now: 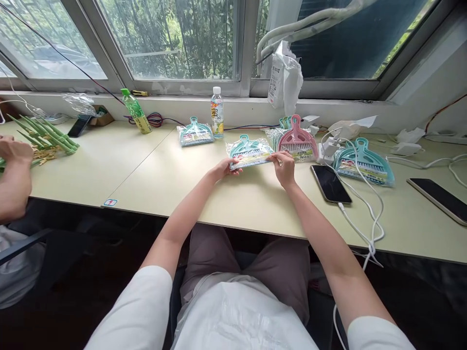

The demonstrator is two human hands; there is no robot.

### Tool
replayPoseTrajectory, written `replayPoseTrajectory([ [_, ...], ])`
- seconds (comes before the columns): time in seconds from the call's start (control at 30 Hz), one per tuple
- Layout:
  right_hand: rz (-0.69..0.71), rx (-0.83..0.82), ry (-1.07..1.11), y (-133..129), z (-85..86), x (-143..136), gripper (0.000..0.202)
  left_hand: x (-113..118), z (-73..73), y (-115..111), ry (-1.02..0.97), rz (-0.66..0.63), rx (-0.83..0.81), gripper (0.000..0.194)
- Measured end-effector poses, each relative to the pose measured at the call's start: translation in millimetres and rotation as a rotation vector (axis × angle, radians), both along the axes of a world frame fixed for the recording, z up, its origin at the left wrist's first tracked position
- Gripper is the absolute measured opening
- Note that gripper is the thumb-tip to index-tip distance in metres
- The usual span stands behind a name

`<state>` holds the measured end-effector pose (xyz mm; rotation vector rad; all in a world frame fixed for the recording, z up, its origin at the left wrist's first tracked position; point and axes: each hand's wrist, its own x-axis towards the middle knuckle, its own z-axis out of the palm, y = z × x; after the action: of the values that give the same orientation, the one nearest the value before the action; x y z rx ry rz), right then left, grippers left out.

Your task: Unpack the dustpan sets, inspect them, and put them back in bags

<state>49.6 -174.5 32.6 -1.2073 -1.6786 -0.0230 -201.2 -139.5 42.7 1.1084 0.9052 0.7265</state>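
Between my hands is a teal mini dustpan and brush set [251, 151] in a clear plastic wrapper, tilted slightly above the table. My left hand [226, 168] grips its left lower corner, thumb on top. With fingers pinched, my right hand [283, 166] holds the right edge of the wrapper. Just beyond my right hand stands a pink dustpan set [297, 138], with several teal handles [286, 122] behind it. Another wrapped teal set [196, 132] lies farther back on the left. One more teal set [363, 163] is at the right, partly crossed by white cables.
A phone [331, 183] with a white cable lies right of my hands, and another phone [440, 198] is farther right. Two bottles, one clear [217, 113] and one green [136, 112], stand at the back. A co-worker's hand [14, 150] is near green bamboo stalks [47, 136].
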Motion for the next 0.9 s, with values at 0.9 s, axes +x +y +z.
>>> replayPoseTrajectory([
  [0.9, -0.057, 0.031, 0.102, -3.2, 0.0, -2.5, 0.012, -0.3, -10.4, -3.2, -0.12, -0.217, 0.118, 0.049],
])
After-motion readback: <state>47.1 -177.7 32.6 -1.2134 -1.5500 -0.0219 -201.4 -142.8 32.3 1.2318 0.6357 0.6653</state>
